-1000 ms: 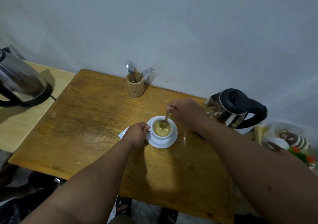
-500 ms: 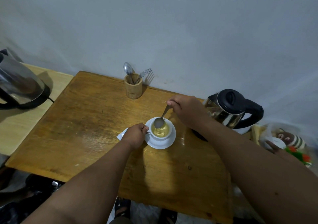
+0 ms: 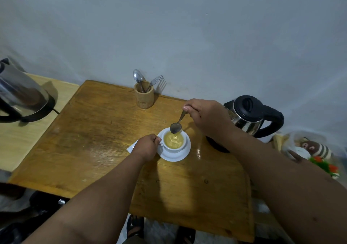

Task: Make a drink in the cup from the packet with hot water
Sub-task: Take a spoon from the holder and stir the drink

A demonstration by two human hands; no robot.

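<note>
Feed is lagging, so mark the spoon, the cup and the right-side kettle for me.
spoon (image 3: 175, 127), head view, on its bowl.
cup (image 3: 183, 146), head view, on its white wall.
kettle (image 3: 248, 105), head view, on its black lid.

Tabletop (image 3: 90, 150) left and near side of the saucer (image 3: 185, 152): bare wood, open approach. Far side blocked by the bamboo cutlery holder (image 3: 143, 98) at the wall. Right side tight: steel kettle (image 3: 247, 115) near the cup (image 3: 173, 142), cluttered bag beyond the edge.
</note>
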